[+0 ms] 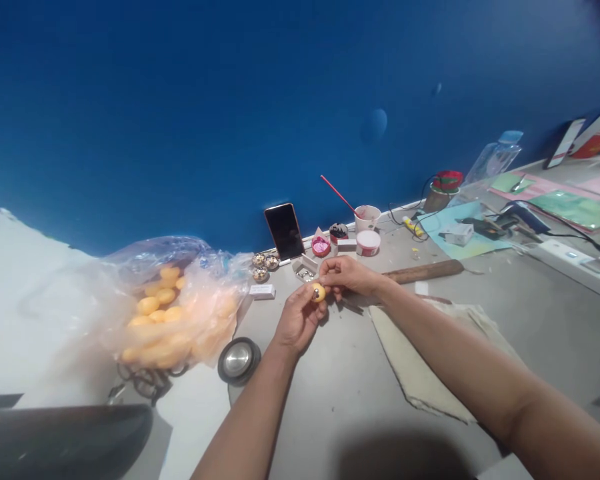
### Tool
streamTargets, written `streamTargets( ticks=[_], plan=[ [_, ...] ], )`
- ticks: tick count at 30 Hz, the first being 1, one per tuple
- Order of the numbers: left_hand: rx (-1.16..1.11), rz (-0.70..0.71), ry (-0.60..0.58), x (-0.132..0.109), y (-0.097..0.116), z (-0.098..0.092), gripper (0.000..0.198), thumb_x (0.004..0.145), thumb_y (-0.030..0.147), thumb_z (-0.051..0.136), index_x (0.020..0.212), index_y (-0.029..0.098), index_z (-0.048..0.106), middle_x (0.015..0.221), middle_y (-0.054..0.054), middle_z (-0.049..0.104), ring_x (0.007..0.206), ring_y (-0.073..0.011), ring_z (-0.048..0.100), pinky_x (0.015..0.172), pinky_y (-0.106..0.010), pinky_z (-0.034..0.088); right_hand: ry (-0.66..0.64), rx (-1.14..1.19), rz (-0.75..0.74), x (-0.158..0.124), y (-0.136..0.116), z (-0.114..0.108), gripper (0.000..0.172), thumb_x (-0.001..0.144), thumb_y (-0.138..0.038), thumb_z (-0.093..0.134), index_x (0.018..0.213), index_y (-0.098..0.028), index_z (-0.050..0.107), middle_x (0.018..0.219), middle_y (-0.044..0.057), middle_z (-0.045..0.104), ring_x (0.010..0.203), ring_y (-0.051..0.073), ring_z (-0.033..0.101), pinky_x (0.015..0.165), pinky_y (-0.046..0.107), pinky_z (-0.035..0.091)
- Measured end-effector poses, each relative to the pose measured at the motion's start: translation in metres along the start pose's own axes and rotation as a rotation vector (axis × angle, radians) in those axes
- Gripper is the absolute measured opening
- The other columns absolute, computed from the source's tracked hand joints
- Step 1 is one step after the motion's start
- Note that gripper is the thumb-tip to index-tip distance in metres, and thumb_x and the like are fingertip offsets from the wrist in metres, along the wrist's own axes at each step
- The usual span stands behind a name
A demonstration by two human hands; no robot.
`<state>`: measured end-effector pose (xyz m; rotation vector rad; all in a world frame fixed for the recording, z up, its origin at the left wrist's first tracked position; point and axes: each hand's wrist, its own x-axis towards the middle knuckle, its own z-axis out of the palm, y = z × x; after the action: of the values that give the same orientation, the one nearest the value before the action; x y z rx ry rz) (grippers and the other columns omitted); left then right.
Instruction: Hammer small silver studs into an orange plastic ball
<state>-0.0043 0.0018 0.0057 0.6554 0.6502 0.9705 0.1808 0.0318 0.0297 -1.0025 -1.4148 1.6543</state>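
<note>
A small yellow ball (319, 292) with a dark, shiny spot on its face is pinched in the fingers of my left hand (300, 319). Close beside it, my right hand (349, 275) has its fingertips drawn together; whatever they hold is too small or hidden to make out. Just behind the hands sits a small open box (305, 272) with shiny bits in it. Several balls with a dark and gold pattern (261, 274) are grouped to the left of that box. A plastic bag (200, 313) full of yellow balls (166, 296) lies further left.
A phone (285, 231) leans on the blue wall. Behind my hands are a paper cup (367, 219) with a red stick and a white-lidded tub (368, 243). A brown wooden rod (425, 271) and a pale cloth (430, 360) lie right. A round metal-centred dish (239, 361) stands left.
</note>
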Motion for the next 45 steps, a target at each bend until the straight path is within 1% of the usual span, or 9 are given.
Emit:
streamTargets(
  ticks=[7,14,22,27,30,33,35,39,45],
  plan=[
    [0.12,0.106,0.032,0.0,-0.004,0.004,0.036,0.08,0.038,0.082,0.101,0.011,0.072,0.078,-0.003,0.065,0.048,-0.0035,0.046,0.044,-0.016,0.028,0.022,-0.042,0.01,-0.002,-0.005,0.003,0.044,0.071,-0.048,0.09,0.087,-0.015,0.065,0.065,-0.001,0.07,0.049,0.009,0.063,0.045,0.017,0.051],
    [-0.02,0.046,0.001,0.002,-0.001,-0.001,0.044,0.084,0.049,0.078,0.105,0.012,0.071,0.081,-0.005,0.066,0.055,-0.008,0.054,0.049,-0.019,0.039,0.032,-0.035,0.006,0.0,-0.003,0.002,0.042,0.072,-0.047,0.09,0.086,-0.016,0.066,0.068,-0.001,0.07,0.049,0.008,0.061,0.045,0.017,0.051],
    [0.049,0.097,0.006,0.004,0.002,-0.005,0.041,0.074,0.03,0.085,0.108,0.012,0.072,0.078,-0.004,0.066,0.053,-0.0062,0.054,0.047,-0.015,0.032,-0.013,-0.04,0.004,0.003,-0.001,-0.003,0.038,0.077,-0.049,0.086,0.085,-0.017,0.066,0.068,0.0,0.07,0.048,0.009,0.06,0.046,0.02,0.051],
    [0.006,0.087,-0.006,0.006,0.002,-0.008,0.042,0.077,0.035,0.084,0.11,0.012,0.071,0.086,-0.007,0.07,0.053,-0.0079,0.055,0.048,-0.019,0.035,0.078,-0.39,0.029,0.001,-0.031,-0.004,0.021,0.084,-0.038,0.077,0.079,-0.019,0.068,0.074,0.003,0.072,0.055,0.014,0.062,0.052,0.026,0.052],
    [-0.02,0.081,-0.013,0.005,0.004,-0.007,0.045,0.078,0.038,0.083,0.112,0.013,0.07,0.09,-0.008,0.07,0.058,-0.01,0.058,0.05,-0.02,0.037,0.124,-0.852,-0.035,-0.009,-0.041,-0.006,0.005,0.086,-0.024,0.069,0.083,-0.019,0.07,0.085,0.008,0.075,0.073,0.022,0.068,0.063,0.03,0.051],
    [0.1,0.15,0.031,0.002,0.003,-0.003,0.047,0.073,0.03,0.086,0.114,0.015,0.069,0.078,-0.001,0.064,0.054,-0.0078,0.051,0.049,-0.019,0.032,0.222,-1.328,-0.081,-0.026,-0.031,-0.009,0.022,0.08,-0.016,0.07,0.101,-0.016,0.074,0.11,0.017,0.073,0.101,0.032,0.067,0.079,0.035,0.049],
    [0.225,0.242,0.099,-0.002,-0.001,0.0,0.047,0.07,0.023,0.087,0.113,0.017,0.068,0.074,0.002,0.062,0.053,-0.0067,0.047,0.049,-0.018,0.031,0.21,-1.402,-0.066,-0.036,-0.017,-0.011,0.035,0.083,-0.019,0.068,0.118,-0.015,0.071,0.118,0.02,0.07,0.106,0.033,0.065,0.083,0.035,0.047],
    [0.379,0.384,0.165,-0.007,-0.009,0.005,0.035,0.068,0.013,0.083,0.099,0.019,0.07,0.084,0.0,0.066,0.066,-0.0101,0.055,0.058,-0.019,0.04,0.175,-1.388,-0.065,-0.047,0.002,-0.02,0.041,0.082,-0.023,0.069,0.122,-0.017,0.068,0.118,0.015,0.068,0.107,0.029,0.063,0.084,0.033,0.044],
    [0.56,0.44,0.219,-0.006,-0.008,0.003,0.038,0.066,0.009,0.078,0.102,0.02,0.072,0.092,-0.002,0.068,0.078,-0.0151,0.059,0.067,-0.023,0.046,0.209,-1.44,0.047,-0.049,-0.001,-0.024,0.016,0.087,-0.03,0.063,0.096,-0.019,0.07,0.105,0.012,0.07,0.099,0.027,0.064,0.073,0.031,0.039]
  ],
)
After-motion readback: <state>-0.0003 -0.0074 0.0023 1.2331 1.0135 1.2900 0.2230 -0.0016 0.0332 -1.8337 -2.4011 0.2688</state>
